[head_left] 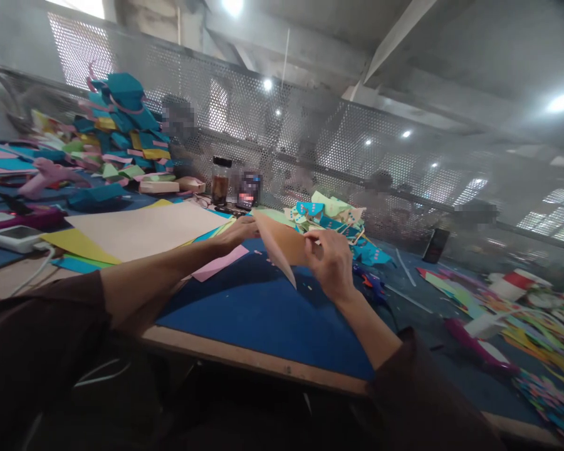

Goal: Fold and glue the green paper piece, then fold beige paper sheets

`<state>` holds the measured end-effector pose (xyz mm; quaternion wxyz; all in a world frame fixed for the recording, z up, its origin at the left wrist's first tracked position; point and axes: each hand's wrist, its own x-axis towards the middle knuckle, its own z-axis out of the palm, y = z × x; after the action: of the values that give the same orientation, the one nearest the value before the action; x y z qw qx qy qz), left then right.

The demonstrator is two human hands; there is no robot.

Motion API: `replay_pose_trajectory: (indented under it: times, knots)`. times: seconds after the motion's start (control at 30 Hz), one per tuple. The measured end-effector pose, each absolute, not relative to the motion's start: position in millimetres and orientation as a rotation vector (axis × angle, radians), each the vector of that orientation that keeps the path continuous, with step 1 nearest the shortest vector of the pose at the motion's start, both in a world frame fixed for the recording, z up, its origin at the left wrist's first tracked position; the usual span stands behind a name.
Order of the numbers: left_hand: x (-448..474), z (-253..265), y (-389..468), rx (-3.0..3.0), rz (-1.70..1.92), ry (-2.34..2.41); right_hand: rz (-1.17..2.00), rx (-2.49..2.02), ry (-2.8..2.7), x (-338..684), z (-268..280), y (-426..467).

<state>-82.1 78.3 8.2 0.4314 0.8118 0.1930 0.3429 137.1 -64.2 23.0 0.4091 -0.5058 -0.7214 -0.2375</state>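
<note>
A peach-coloured sheet of paper is held up above the blue tabletop, bent along its length so that one edge hangs down. My right hand pinches its right side between thumb and fingers. At the sheet's far left edge is my left hand, its fingers partly hidden behind the paper and seemingly closed on it. Below the left forearm lies a pink piece of paper. Left of that, a large pale sheet rests on yellow paper and other coloured sheets.
Cut, decorated paper pieces are heaped behind my right hand. A blue glue gun lies right of it. A lidded jar and a lit phone stand at the back. Blue paper shapes pile up at left; purple power strips lie on both sides.
</note>
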Motion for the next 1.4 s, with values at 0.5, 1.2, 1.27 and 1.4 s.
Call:
replay_pose_trajectory:
  times: [0.5,1.2,1.27,1.4]
  knots:
    - [-70.2,2.0,64.8,1.596,0.616,0.305,0.240,-1.239,-1.062,175.2,25.2,-36.9]
    - [-59.7,6.4,42.9,1.388,0.797,0.450,0.244,-1.430,-1.302,166.8,-4.3,-27.1]
    - [-59.7,7.6,43.0,1.388,0.782,0.505,-0.021,-1.519,-1.299,165.8,-0.5,-32.4]
    - [-61.2,11.3,40.0,1.385,0.729,0.574,-0.572,-1.583,-1.409,165.6,7.0,-42.3]
